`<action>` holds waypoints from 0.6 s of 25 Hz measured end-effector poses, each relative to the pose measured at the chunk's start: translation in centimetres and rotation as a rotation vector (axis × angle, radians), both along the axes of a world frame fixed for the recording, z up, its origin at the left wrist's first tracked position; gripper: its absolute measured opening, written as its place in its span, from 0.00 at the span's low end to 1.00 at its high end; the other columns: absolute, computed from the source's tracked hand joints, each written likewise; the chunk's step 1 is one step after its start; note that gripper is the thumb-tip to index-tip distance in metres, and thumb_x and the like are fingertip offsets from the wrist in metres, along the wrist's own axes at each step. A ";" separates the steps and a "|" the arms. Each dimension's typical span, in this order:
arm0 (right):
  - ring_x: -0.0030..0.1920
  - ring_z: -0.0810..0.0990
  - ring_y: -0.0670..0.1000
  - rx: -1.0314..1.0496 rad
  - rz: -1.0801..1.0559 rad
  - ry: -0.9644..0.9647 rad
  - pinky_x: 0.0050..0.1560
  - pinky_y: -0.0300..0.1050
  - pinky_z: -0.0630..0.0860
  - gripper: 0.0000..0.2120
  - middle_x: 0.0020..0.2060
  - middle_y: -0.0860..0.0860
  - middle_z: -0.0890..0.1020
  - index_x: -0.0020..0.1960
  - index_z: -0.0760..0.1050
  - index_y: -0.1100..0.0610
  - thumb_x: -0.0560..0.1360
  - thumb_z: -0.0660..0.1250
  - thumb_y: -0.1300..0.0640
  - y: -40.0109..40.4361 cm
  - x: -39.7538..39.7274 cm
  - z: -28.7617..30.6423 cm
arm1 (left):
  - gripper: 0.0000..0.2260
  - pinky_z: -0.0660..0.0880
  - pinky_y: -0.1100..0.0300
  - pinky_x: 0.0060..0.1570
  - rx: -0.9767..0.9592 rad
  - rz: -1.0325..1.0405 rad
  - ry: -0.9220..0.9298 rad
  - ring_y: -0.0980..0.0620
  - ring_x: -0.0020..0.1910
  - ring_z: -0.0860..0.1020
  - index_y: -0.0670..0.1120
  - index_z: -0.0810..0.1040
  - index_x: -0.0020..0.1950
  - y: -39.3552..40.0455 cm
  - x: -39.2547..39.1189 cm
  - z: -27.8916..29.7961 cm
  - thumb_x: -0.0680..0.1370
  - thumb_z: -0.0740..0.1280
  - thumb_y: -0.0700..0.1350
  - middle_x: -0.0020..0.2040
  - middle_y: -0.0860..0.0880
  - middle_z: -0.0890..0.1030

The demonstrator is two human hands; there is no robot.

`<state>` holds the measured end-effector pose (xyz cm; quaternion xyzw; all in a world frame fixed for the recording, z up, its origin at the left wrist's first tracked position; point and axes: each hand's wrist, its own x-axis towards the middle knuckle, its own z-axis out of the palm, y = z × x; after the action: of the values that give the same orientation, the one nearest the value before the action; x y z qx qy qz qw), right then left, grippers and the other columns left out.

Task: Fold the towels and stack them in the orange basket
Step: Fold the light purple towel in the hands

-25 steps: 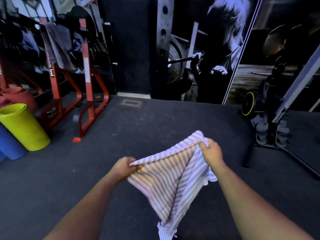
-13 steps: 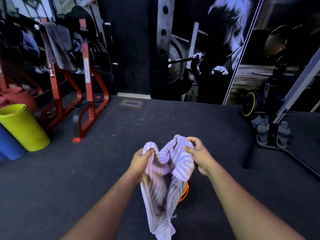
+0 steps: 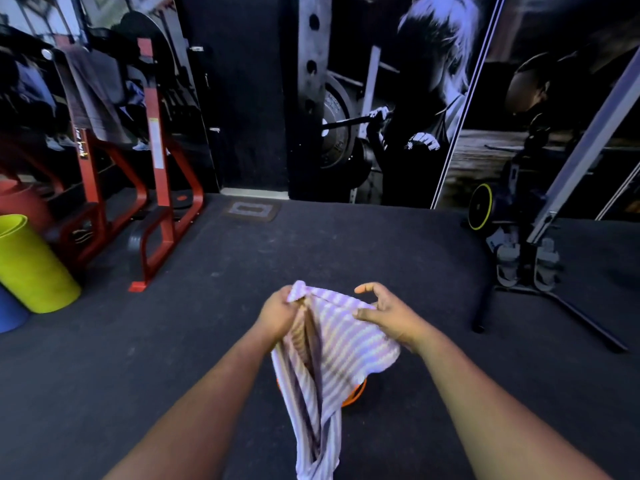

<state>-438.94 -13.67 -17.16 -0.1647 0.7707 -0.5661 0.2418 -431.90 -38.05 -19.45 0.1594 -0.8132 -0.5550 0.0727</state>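
- The two top corners, held well apart a second ago, have come together: the left hand now holds both, its fingers curled tight round the bunched edge of the striped towel.
- The right hand has just handed its corner over. Its fingers are spread and loosely bent, thumb tip brushing the top edge of the cloth, gripping nothing.
- So the towel is doubled over, hanging in the air from the left hand in front of the person, its long tail dropping toward the bottom of the view. The motion blurs it, so how neat the fold is I cannot tell.
- Below and behind it, a sliver of the orange basket peeks out on the dark floor, which half a second back showed only a thinner edge. The towel is above the basket, not in it.
- What it means: the first fold looks done, and the free right hand seems ready to slide down and catch the hanging fold for a second halving.
- Watch that loose tail; with one hand holding, the layers could slip out of line before the next fold.
- Off to the left stand a red rack and a green roll, well apart from the action.
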 end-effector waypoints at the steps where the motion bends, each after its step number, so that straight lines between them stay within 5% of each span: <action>1: 0.34 0.74 0.47 -0.007 0.011 -0.003 0.37 0.43 0.68 0.18 0.37 0.53 0.76 0.63 0.74 0.44 0.76 0.73 0.58 0.6 0.1 -0.4 | 0.16 0.76 0.53 0.58 0.007 0.041 -0.022 0.49 0.55 0.83 0.48 0.83 0.52 -0.9 -0.1 -0.5 0.71 0.65 0.54 0.51 0.51 0.85; 4: 0.44 0.76 0.53 -0.255 -0.049 -0.086 0.44 0.47 0.73 0.19 0.49 0.53 0.78 0.65 0.79 0.45 0.76 0.70 0.59 0.8 0.6 -1.3 | 0.14 0.78 0.49 0.56 -0.002 0.005 -0.096 0.49 0.51 0.84 0.48 0.83 0.50 -0.7 0.3 -0.4 0.71 0.67 0.54 0.48 0.51 0.86; 6: 0.42 0.77 0.54 -0.412 -0.114 -0.197 0.40 0.46 0.77 0.11 0.46 0.57 0.79 0.56 0.83 0.51 0.78 0.67 0.62 0.0 1.4 -0.8 | 0.10 0.78 0.55 0.47 0.043 0.066 -0.061 0.52 0.42 0.82 0.47 0.79 0.48 0.2 0.7 0.0 0.71 0.71 0.51 0.44 0.51 0.84; 9: 0.50 0.85 0.56 -0.405 -0.015 -0.247 0.42 0.50 0.83 0.15 0.51 0.60 0.84 0.59 0.80 0.57 0.79 0.61 0.71 0.0 1.8 -0.4 | 0.11 0.76 0.58 0.38 0.265 0.192 -0.066 0.50 0.37 0.79 0.40 0.75 0.49 -0.1 0.8 -0.5 0.71 0.73 0.41 0.42 0.44 0.80; 13: 0.41 0.83 0.47 -0.028 0.033 0.254 0.37 0.44 0.79 0.05 0.41 0.50 0.86 0.50 0.82 0.52 0.76 0.72 0.60 -0.6 1.0 -1.3 | 0.08 0.74 0.53 0.40 0.599 0.121 -0.125 0.44 0.35 0.77 0.41 0.80 0.36 0.2 1.2 0.5 0.74 0.64 0.38 0.36 0.38 0.78; 15: 0.43 0.80 0.44 0.116 -0.024 0.557 0.46 0.44 0.76 0.02 0.40 0.46 0.83 0.44 0.82 0.48 0.73 0.74 0.50 -1.1 0.3 -2.3 | 0.08 0.72 0.55 0.39 0.593 0.067 -0.061 0.45 0.35 0.77 0.42 0.80 0.36 0.7 1.5 0.9 0.74 0.64 0.38 0.35 0.40 0.79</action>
<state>-438.66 -14.79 -19.45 -0.2907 0.8405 -0.4566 0.0231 -430.41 -37.34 -18.59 0.2174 -0.6117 -0.7605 0.0167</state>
